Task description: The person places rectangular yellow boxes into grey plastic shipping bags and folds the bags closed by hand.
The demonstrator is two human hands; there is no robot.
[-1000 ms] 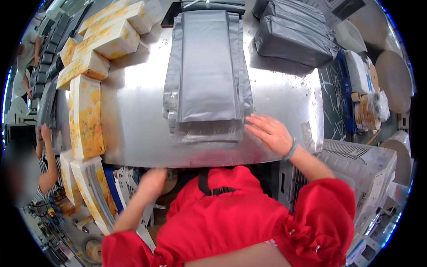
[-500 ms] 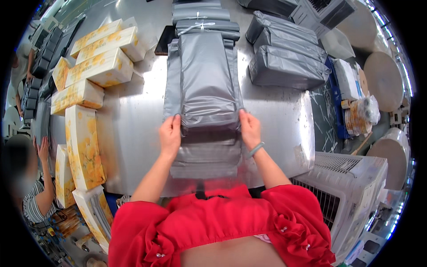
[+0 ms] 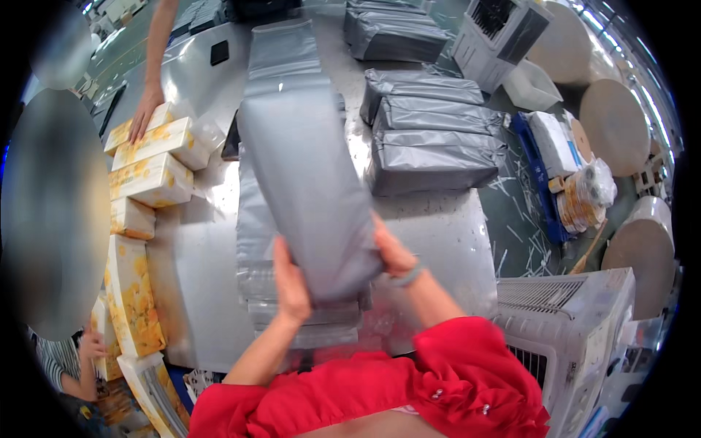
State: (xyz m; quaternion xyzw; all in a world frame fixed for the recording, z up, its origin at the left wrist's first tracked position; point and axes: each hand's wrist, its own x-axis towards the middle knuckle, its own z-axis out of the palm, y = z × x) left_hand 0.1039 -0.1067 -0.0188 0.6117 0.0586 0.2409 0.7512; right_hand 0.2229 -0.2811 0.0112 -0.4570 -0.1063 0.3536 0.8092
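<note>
A filled grey plastic mailing bag (image 3: 310,190), long and blurred by motion, is tilted above the table between my hands. My left hand (image 3: 293,281) presses against its near left side, and my right hand (image 3: 394,252) grips the near right side. Some fingers are hidden against the bag. Beneath it lies a pile of flat grey mailing bags (image 3: 250,226), which it partly covers. Several wrapped grey packages (image 3: 438,157) stand in a row to the right of my hands.
White-and-yellow flowered boxes (image 3: 131,292) line the table's left side. A co-worker's hand (image 3: 146,113) rests on the far ones. Beyond lies a black phone (image 3: 220,52). An air cooler (image 3: 562,306) stands at the near right. Another person's hand (image 3: 92,347) is at lower left.
The filled bag has come up off the flat pile and turned, its near end swinging right. My hands moved from its edges to its sides. A co-worker's arm has reached onto the boxes.
</note>
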